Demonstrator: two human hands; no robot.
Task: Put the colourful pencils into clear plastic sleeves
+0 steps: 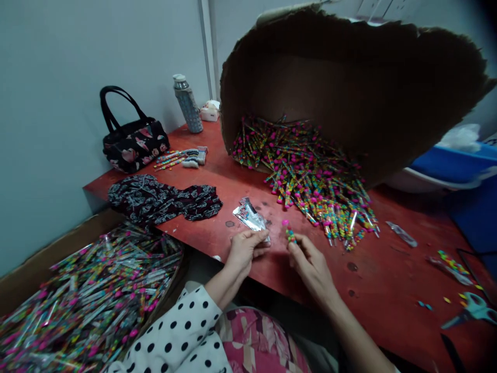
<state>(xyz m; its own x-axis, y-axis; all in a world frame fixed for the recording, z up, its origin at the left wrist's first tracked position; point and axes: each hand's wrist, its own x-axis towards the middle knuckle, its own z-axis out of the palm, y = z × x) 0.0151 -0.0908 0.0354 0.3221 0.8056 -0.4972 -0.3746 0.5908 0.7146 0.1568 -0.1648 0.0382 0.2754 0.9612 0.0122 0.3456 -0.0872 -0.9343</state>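
Carefully, we pinch a fan of flat, shiny silver foil sachets (251,216) between the thumb and fingers of our left hand (244,250), over the near part of the stained red tabletop (388,282), while our right hand (310,261) grips a slim tube of small coloured balls (289,234), its rounded pink end tipped up, just apart from the foil. Beyond, we see a heap of similar glossy tubes (318,189) spilling from a ragged-edged brown cardboard carton (349,98); leftward lies a crumpled, dark patterned cloth (155,199).
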